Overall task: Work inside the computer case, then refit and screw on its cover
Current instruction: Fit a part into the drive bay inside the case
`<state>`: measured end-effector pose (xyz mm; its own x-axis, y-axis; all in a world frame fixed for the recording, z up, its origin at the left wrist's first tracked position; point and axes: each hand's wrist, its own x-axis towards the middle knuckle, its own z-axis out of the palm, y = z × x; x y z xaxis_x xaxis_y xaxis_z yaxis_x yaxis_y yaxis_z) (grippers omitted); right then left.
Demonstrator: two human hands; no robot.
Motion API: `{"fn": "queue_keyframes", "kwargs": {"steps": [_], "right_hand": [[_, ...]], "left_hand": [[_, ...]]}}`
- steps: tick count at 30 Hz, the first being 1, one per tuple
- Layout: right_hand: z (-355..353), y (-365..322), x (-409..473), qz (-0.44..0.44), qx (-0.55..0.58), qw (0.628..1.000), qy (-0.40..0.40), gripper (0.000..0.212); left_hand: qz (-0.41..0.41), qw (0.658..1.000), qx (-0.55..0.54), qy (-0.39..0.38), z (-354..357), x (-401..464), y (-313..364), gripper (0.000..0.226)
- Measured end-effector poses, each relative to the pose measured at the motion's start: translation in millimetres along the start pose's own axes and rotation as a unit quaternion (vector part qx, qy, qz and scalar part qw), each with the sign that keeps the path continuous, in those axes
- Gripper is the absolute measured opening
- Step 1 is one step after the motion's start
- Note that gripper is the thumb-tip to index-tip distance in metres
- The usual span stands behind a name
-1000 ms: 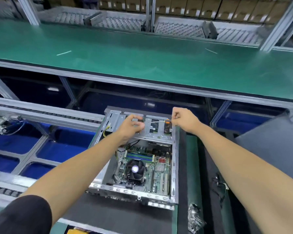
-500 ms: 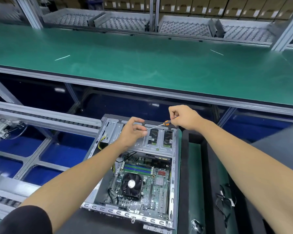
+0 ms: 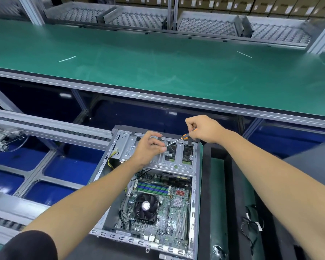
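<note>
An open computer case (image 3: 194, 212) lies flat below me, its motherboard, fan (image 3: 146, 205) and memory sticks exposed. Across its far end runs a metal drive bracket (image 3: 167, 166). My right hand (image 3: 203, 129) grips the orange-and-black handle of a small screwdriver (image 3: 178, 139), whose thin shaft slants down to the left. My left hand (image 3: 148, 149) hovers over the bracket and pinches something small at the shaft's tip; what it is I cannot make out. No cover panel is on the case.
A wide green bench (image 3: 158, 72) stretches across beyond the case. Roller rails (image 3: 45, 126) and blue bins (image 3: 68, 166) sit to the left. On the right lie black foam trays (image 3: 206, 184), a loose black cable (image 3: 250, 226) and a grey panel (image 3: 311, 158).
Both hands have lifted a little off the bracket. The screwdriver has tilted from nearly level to slanting down toward my left fingertips. My view has moved closer to the case.
</note>
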<state>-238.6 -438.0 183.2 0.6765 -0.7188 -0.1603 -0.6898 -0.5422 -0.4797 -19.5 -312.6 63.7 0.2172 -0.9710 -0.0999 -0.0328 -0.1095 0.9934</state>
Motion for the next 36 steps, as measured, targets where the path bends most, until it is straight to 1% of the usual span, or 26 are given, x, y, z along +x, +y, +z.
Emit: {"fn": "queue_keyframes", "kwargs": {"steps": [5,12,18,22,26,31,33,36], "right_hand": [[1,-4,-1,-0.005,-0.042,0.999,0.006,0.018],[-4,-14,1,-0.028,-0.087,0.996,0.008,0.021],[-3,-14,2,-0.008,-0.061,0.998,0.008,0.022],[-3,-14,2,0.005,-0.028,1.0,0.011,0.023],[-3,-17,2,0.016,0.013,1.0,0.016,0.022],[2,-22,4,0.017,0.079,0.996,0.033,0.019],[3,-22,5,0.019,0.066,0.997,0.024,0.022],[0,-20,5,0.016,0.047,0.999,0.009,0.024]], "left_hand": [[0.019,0.999,0.027,-0.003,6,2,-2,0.042],[0.022,1.0,0.011,-0.004,7,0,-8,0.039],[0.018,1.0,0.003,-0.015,4,-1,-8,0.041],[0.017,0.999,-0.026,0.008,4,0,-7,0.041],[0.009,0.998,-0.054,0.012,2,0,-5,0.046],[0.004,0.993,-0.108,0.056,-2,1,-9,0.054],[-0.001,0.992,-0.116,0.052,-5,1,-10,0.056],[-0.004,0.994,-0.099,0.041,-4,1,-10,0.055]]}}
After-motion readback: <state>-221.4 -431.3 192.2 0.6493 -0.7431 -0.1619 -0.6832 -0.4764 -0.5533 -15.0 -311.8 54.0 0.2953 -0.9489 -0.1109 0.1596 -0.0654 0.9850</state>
